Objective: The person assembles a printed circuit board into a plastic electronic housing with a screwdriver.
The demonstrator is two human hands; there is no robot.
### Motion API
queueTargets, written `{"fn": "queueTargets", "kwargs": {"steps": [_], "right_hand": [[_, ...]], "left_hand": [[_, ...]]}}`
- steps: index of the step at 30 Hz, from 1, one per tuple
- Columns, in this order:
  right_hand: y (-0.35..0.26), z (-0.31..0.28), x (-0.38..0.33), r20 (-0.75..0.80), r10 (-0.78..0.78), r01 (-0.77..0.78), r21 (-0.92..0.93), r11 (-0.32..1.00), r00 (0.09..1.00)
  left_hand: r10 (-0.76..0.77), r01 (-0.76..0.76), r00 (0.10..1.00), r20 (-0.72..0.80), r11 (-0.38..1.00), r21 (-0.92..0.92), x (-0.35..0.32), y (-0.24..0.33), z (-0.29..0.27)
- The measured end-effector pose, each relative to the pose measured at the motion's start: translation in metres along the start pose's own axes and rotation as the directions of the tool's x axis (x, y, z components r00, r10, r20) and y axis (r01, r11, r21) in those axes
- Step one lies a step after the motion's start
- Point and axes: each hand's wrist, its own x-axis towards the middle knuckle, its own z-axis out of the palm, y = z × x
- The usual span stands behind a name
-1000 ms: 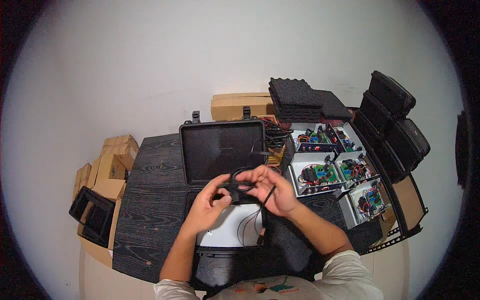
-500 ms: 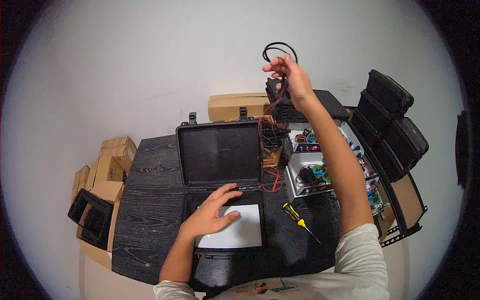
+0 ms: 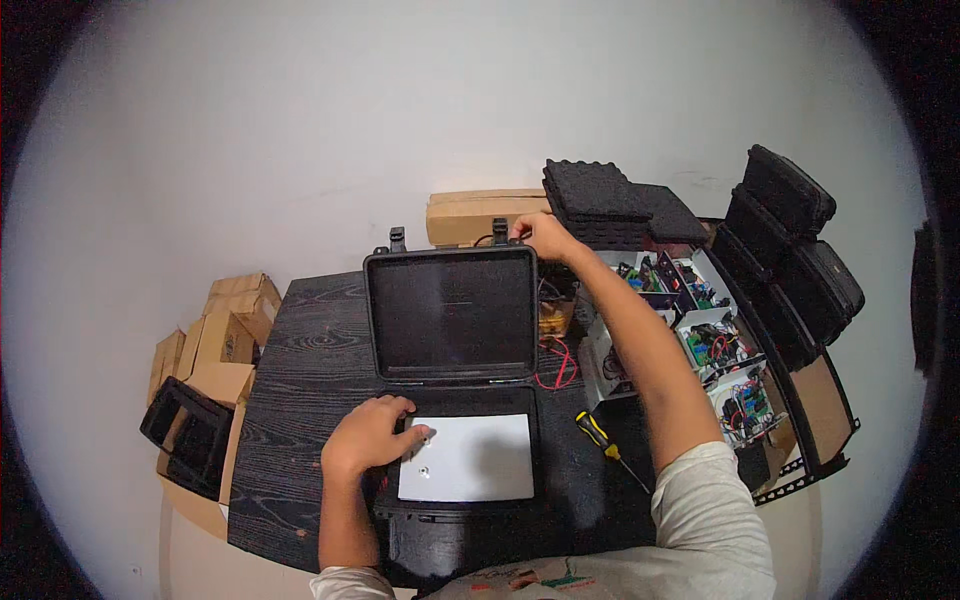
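A black hard case lies open on the table, its foam-lined lid [image 3: 452,312] raised. In its base [image 3: 530,400] sits a flat white panel [image 3: 480,460] with a small round hole or fitting near its left side. My left hand [image 3: 372,437] rests over the base's left edge, fingers apart, thumb reaching onto the panel's corner. Behind the lid's upper right corner, my right hand [image 3: 545,238] has its fingers closed by the latch. It grips a black cable [image 3: 484,240], mostly hidden behind the lid; a short curve shows beside the latch.
A yellow-black screwdriver [image 3: 598,436] and a red wire [image 3: 562,366] lie right of the case. White boxes with circuit boards [image 3: 715,343] stand further right. Black foam sheets [image 3: 600,190] and black cases [image 3: 780,225] are stacked behind. Cardboard boxes [image 3: 225,340] stand left.
My right hand has come down from high up with the cable to behind the lid's corner. My left hand has slid left off the panel's middle.
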Motion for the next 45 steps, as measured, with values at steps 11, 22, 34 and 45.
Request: {"fn": "queueTargets", "kwargs": {"steps": [11,22,34,45], "right_hand": [[-0.040,-0.025,-0.082,-0.223,-0.087,0.052,-0.155,0.987,0.971],[-0.021,0.030,-0.134,0.218,0.074,-0.001,-0.316,0.949,0.973],[0.023,0.076,-0.149,0.290,-0.224,0.197,0.120,0.973,0.930],[-0.029,-0.033,-0.106,-0.145,0.116,-0.109,0.055,0.992,0.983]], "left_hand": [[-0.198,0.201,0.968,0.154,0.980,-0.003,-0.003,0.010,-0.018],[-0.578,0.528,0.814,0.060,0.780,0.336,0.000,0.015,-0.010],[-0.569,0.514,0.818,0.081,0.787,0.342,0.007,0.012,-0.010],[-0.559,0.491,0.824,0.093,0.785,0.377,0.005,0.003,-0.004]]}}
